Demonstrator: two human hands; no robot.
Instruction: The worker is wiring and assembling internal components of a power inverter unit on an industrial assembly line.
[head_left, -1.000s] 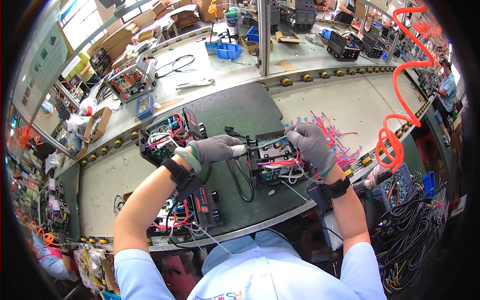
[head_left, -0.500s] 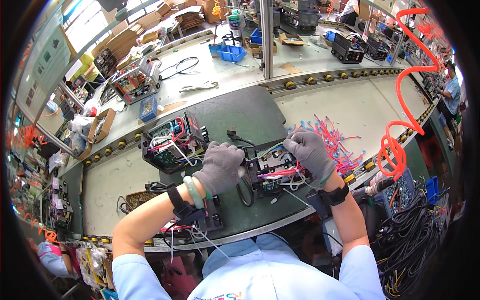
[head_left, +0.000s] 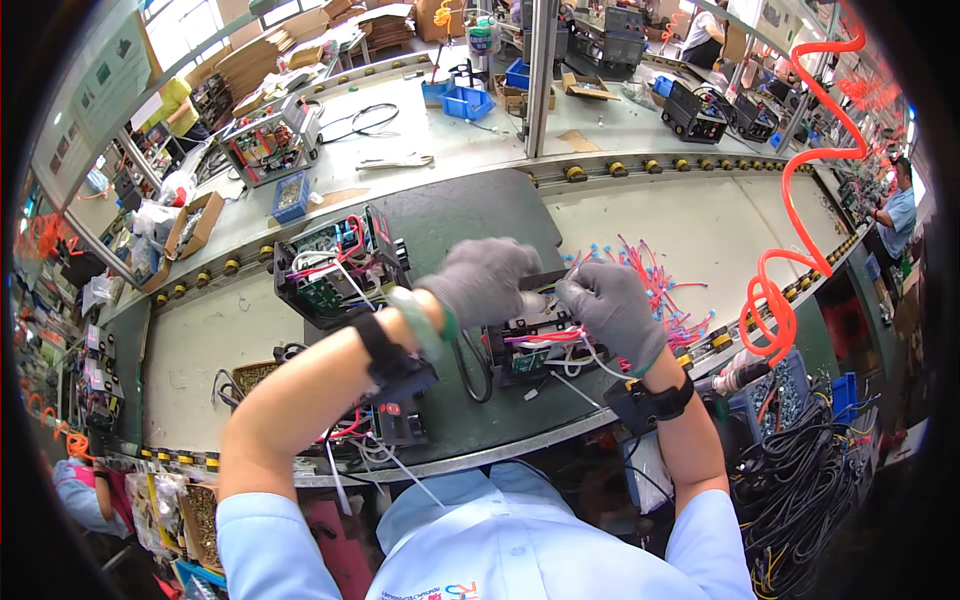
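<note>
An open black electrical unit point(head_left: 515, 365) with bared circuitry lies below both my grey-gloved hands. My left hand point(head_left: 485, 280) reaches over its far left side, fingers bent together and slightly blurred; whatever they grip is hidden. At the unit's far right, my right hand point(head_left: 612, 310) is closed in a pinch on a yellow-green wire, of which only a short piece shows between the hands. Pink and white wires point(head_left: 550, 337) run across the unit beneath my right hand. A second open unit point(head_left: 340, 265), with its circuit board and wires exposed, stands to the left of my left hand.
A pile of pink wires with blue ends point(head_left: 665, 295) lies right of my right hand. Another unit point(head_left: 400, 420) sits under my left forearm. An orange coiled air hose point(head_left: 770, 300) hangs at right, ending at a tool. Black cables point(head_left: 790, 510) are heaped lower right.
My left hand has moved right and up, closer to my right hand. My right hand has shifted slightly left, and less of the yellow-green wire shows.
</note>
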